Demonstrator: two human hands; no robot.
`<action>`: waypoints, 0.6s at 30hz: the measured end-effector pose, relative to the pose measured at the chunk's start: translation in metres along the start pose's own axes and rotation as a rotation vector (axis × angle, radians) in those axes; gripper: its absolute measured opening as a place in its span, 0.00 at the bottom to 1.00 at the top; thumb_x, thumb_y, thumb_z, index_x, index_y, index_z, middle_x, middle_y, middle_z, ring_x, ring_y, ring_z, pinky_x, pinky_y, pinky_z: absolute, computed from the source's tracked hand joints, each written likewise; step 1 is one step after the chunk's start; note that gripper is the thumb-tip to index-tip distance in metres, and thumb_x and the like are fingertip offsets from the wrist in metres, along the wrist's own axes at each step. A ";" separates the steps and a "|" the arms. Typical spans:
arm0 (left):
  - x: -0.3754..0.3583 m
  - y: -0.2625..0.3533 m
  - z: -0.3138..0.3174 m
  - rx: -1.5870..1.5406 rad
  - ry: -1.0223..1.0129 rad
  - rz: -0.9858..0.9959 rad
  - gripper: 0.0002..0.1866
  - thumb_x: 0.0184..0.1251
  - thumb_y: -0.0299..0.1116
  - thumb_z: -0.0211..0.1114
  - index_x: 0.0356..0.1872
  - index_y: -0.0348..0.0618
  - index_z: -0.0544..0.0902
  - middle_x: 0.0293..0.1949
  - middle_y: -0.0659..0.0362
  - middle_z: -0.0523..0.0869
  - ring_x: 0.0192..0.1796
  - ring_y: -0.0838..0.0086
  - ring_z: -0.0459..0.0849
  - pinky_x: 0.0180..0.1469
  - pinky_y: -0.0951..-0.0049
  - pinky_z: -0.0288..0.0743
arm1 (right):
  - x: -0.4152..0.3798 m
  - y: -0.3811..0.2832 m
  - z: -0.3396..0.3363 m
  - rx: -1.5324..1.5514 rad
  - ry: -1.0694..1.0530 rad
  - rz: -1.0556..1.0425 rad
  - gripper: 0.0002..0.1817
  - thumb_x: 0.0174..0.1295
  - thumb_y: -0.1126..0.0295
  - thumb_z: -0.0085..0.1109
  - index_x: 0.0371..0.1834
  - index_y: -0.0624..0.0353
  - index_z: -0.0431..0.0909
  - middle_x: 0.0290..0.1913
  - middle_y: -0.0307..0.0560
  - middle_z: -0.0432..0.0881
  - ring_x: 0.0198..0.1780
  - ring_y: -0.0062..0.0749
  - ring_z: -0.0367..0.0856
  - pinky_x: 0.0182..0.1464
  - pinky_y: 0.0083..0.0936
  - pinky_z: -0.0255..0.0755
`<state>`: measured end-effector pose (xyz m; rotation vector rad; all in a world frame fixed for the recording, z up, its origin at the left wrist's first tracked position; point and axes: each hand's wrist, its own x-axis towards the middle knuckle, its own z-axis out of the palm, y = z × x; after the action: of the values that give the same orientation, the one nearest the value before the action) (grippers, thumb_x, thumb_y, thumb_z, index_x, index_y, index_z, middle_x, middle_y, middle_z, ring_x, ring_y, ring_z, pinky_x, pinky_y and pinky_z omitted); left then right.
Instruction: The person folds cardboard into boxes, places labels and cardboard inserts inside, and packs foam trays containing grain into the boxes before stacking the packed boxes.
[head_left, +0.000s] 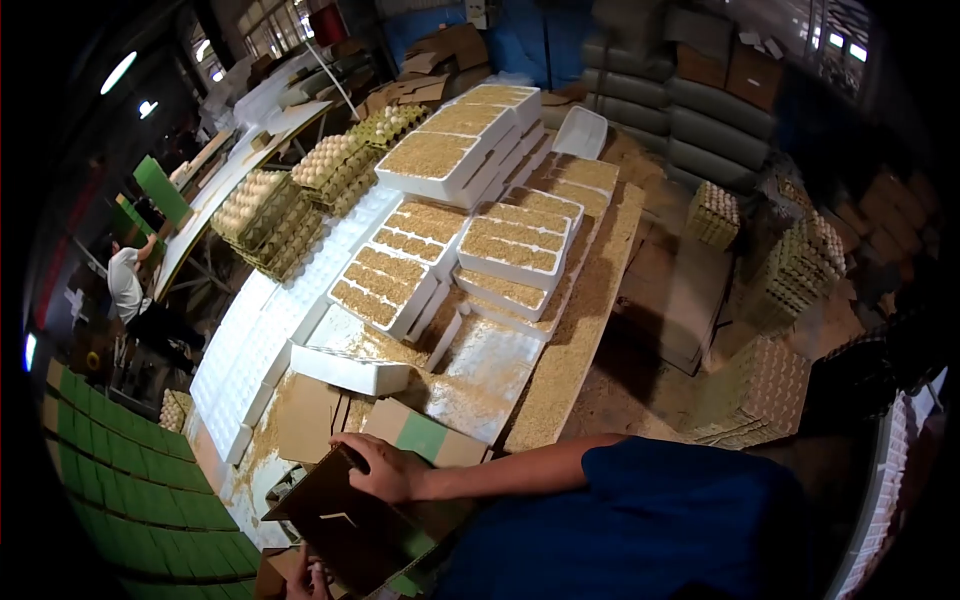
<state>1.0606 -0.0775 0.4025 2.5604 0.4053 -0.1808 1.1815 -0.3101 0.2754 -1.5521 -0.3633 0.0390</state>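
Observation:
A brown cardboard box with its flaps up is in front of me at the bottom of the head view. My right hand is wrapped over the box's upper edge, thumb on one side and fingers on the other. Low at the frame's bottom, my left hand has curled fingers at a flap of the same box; part of this hand is cut off. Just beyond the box lies a flat carton with a green stripe. A white foam tray stands on edge near it.
White foam trays filled with sawdust-like material are stacked on the table. Stacked trays of eggs stand along its left side, more at right. Green cartons are piled lower left. A person in a white shirt works far left.

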 end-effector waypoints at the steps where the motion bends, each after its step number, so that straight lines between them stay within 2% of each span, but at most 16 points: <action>1: 0.003 -0.005 0.006 0.114 -0.096 0.215 0.24 0.74 0.37 0.61 0.69 0.43 0.76 0.55 0.50 0.82 0.56 0.66 0.82 0.56 0.69 0.75 | -0.004 -0.001 0.007 -0.114 0.124 -0.093 0.36 0.59 0.65 0.60 0.72 0.60 0.62 0.66 0.61 0.73 0.68 0.54 0.71 0.71 0.39 0.64; 2: 0.006 -0.008 0.009 0.228 -0.187 0.431 0.26 0.73 0.37 0.62 0.69 0.43 0.75 0.57 0.50 0.81 0.57 0.67 0.81 0.56 0.70 0.75 | -0.007 -0.001 0.013 -0.228 0.246 -0.190 0.38 0.61 0.62 0.63 0.74 0.59 0.59 0.68 0.60 0.71 0.69 0.56 0.69 0.71 0.43 0.62; 3: 0.001 0.000 0.010 0.127 -0.305 0.248 0.30 0.70 0.41 0.65 0.71 0.44 0.73 0.62 0.50 0.79 0.59 0.65 0.81 0.59 0.69 0.74 | -0.010 -0.001 0.017 -0.243 0.255 -0.220 0.43 0.63 0.53 0.66 0.77 0.59 0.55 0.70 0.61 0.67 0.71 0.59 0.66 0.73 0.47 0.58; 4: 0.004 -0.006 0.009 0.128 -0.307 0.252 0.30 0.70 0.41 0.65 0.71 0.44 0.73 0.62 0.50 0.79 0.59 0.65 0.81 0.59 0.69 0.74 | -0.006 0.003 0.016 -0.245 0.258 -0.220 0.43 0.63 0.53 0.66 0.77 0.59 0.55 0.70 0.61 0.67 0.71 0.59 0.66 0.73 0.47 0.58; 6: 0.008 -0.030 0.005 -0.287 -0.526 0.347 0.35 0.67 0.44 0.67 0.73 0.44 0.70 0.64 0.50 0.78 0.62 0.59 0.80 0.63 0.64 0.74 | 0.004 0.016 0.012 -0.300 0.209 -0.214 0.48 0.62 0.50 0.68 0.78 0.61 0.53 0.70 0.62 0.68 0.70 0.57 0.67 0.73 0.46 0.60; 7: -0.005 -0.003 -0.005 -0.133 -0.520 0.507 0.27 0.69 0.38 0.62 0.68 0.42 0.77 0.64 0.44 0.77 0.64 0.52 0.78 0.66 0.60 0.72 | 0.006 0.023 0.002 -0.282 0.128 -0.064 0.51 0.59 0.51 0.72 0.78 0.61 0.52 0.71 0.62 0.68 0.70 0.54 0.70 0.71 0.42 0.64; 8: -0.004 -0.012 0.000 -0.143 -0.501 0.478 0.27 0.69 0.38 0.62 0.68 0.42 0.77 0.64 0.44 0.77 0.64 0.52 0.78 0.66 0.60 0.72 | 0.013 0.065 0.007 0.066 0.114 0.025 0.51 0.52 0.54 0.78 0.76 0.61 0.59 0.67 0.59 0.74 0.66 0.48 0.76 0.66 0.36 0.70; 9: 0.006 -0.030 0.011 -0.023 -0.452 0.545 0.26 0.63 0.34 0.70 0.62 0.37 0.80 0.55 0.47 0.83 0.58 0.61 0.82 0.61 0.64 0.76 | 0.018 0.090 0.007 -0.099 0.062 0.065 0.48 0.47 0.61 0.81 0.72 0.61 0.67 0.60 0.57 0.80 0.60 0.42 0.80 0.62 0.32 0.74; 10: 0.010 -0.043 0.020 0.098 -0.403 0.600 0.25 0.57 0.30 0.77 0.56 0.32 0.83 0.46 0.50 0.89 0.52 0.69 0.86 0.55 0.68 0.80 | 0.020 0.083 0.003 -0.043 -0.011 0.101 0.40 0.45 0.66 0.79 0.65 0.61 0.74 0.55 0.54 0.84 0.56 0.39 0.83 0.61 0.31 0.75; 12: 0.024 -0.054 0.023 -0.122 -0.509 0.214 0.36 0.44 0.35 0.86 0.59 0.41 0.84 0.57 0.42 0.85 0.58 0.61 0.86 0.60 0.61 0.79 | 0.026 0.088 -0.001 -0.096 -0.033 0.085 0.28 0.45 0.70 0.76 0.54 0.63 0.81 0.48 0.52 0.88 0.50 0.33 0.85 0.57 0.30 0.77; 14: 0.046 -0.054 0.032 -0.263 -0.327 0.001 0.41 0.36 0.41 0.88 0.58 0.40 0.84 0.64 0.45 0.80 0.57 0.57 0.86 0.56 0.63 0.81 | 0.034 0.087 -0.010 -0.080 -0.167 0.094 0.26 0.44 0.73 0.73 0.51 0.64 0.83 0.45 0.51 0.89 0.46 0.31 0.86 0.54 0.28 0.78; 16: 0.056 -0.047 0.048 0.174 0.080 0.182 0.47 0.31 0.43 0.89 0.59 0.32 0.80 0.66 0.46 0.77 0.58 0.52 0.84 0.58 0.64 0.81 | 0.040 0.099 -0.015 -0.106 -0.264 0.148 0.26 0.45 0.74 0.71 0.52 0.64 0.82 0.46 0.51 0.89 0.47 0.30 0.86 0.55 0.27 0.77; 18: 0.066 -0.066 0.068 0.294 0.416 0.568 0.54 0.29 0.46 0.89 0.62 0.29 0.75 0.61 0.45 0.79 0.59 0.46 0.81 0.62 0.61 0.78 | 0.038 0.083 -0.026 -0.087 -0.303 0.051 0.24 0.47 0.75 0.71 0.52 0.65 0.82 0.46 0.49 0.89 0.48 0.30 0.84 0.55 0.26 0.75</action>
<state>1.0988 -0.0431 0.2986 2.8799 -0.2337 0.5409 1.2412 -0.3228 0.2026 -1.6443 -0.5698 0.3042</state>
